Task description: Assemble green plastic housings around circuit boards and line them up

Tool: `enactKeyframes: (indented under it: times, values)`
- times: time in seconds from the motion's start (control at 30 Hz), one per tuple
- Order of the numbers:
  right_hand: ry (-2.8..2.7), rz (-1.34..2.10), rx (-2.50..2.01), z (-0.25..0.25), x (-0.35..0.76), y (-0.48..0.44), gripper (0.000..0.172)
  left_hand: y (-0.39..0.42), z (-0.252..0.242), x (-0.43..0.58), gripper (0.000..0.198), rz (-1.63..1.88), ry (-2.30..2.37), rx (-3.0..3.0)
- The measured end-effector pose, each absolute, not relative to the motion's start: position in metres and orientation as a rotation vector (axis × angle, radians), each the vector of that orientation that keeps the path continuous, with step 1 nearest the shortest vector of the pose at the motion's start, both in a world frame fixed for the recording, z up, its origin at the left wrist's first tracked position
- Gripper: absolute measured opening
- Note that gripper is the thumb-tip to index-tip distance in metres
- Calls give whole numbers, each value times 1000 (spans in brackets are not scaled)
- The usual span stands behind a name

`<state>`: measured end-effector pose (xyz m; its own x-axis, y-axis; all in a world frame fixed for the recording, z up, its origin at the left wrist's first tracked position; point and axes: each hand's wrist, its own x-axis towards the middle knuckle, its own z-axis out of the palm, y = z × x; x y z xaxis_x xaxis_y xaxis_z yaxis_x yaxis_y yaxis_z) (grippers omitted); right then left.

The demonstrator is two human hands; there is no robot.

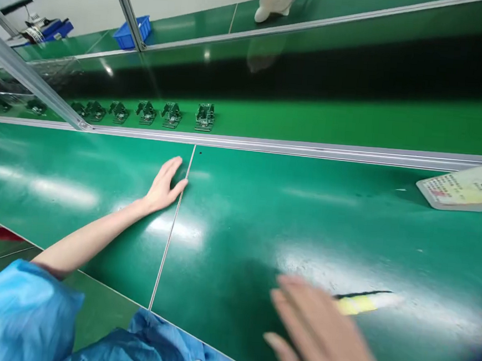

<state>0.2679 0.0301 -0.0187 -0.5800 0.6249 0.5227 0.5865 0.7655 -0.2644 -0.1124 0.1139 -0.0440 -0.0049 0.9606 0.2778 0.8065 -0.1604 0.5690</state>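
Left hand rests empty on a green bench, perhaps for support; right hand (blurred) spreads, seemingly empty, near a yellow item, apparently laid within reach.

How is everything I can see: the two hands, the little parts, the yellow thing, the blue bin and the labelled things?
Left hand: open, holding nothing
Right hand: open, blurred, nothing seen in it
Parts: set out in a row
Yellow thing: lying down, partly hidden
Blue bin: upright
Right labelled thing: cut off, can't tell if standing
Far labelled thing: top cut off
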Motion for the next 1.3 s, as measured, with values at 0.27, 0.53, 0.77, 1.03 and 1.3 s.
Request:
enactKeyframes:
  times: [0.27,0.53,0.77,1.03,1.3]
  values:
    - [-2407,220,-921,-43,170,-19,27,275,-14,-85,80,960,2269,1542]
    - [-2300,328,-943,-48,177,-19,26,301,2,-93,31,928,2415,1707]
    - [-2420,355,-854,-39,180,-15,27,287,11,-169,34,975,2432,1585]
    - [-2330,474,-986,-25,180,-21,31,155,25,-125,41,1232,2016,2089]
    - [-2097,593,-1075,-25,163,-38,91,-46,12,-3,49,853,1953,2137]
